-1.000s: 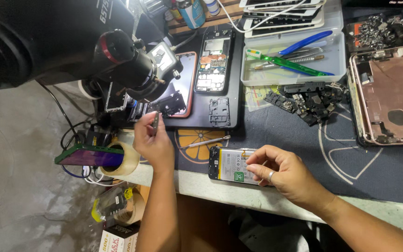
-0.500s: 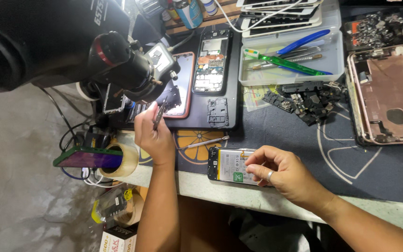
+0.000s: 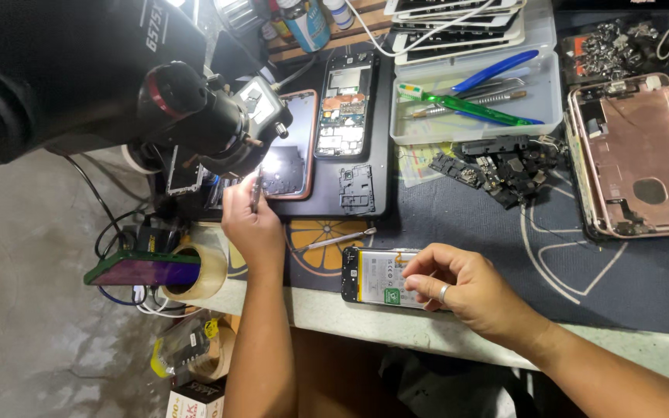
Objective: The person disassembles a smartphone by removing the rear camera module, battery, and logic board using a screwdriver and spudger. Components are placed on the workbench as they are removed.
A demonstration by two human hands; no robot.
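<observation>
Our left hand (image 3: 253, 224) pinches tweezers (image 3: 256, 186) upright, tips pointing far; our right hand (image 3: 458, 290) holds the opened phone (image 3: 373, 277) lying left-right on the counter (image 3: 466, 224)

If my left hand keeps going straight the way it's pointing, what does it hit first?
Probably the opened phone with the orange rim under the microscope: the left hand and its thin tool aim there, though depth is unclear.

The single head view looks steeply down from above onto a cluttered workbench (image 3: 644, 294) (fairly near, at arm's length), floor (image 3: 25, 310) showing left.
</observation>
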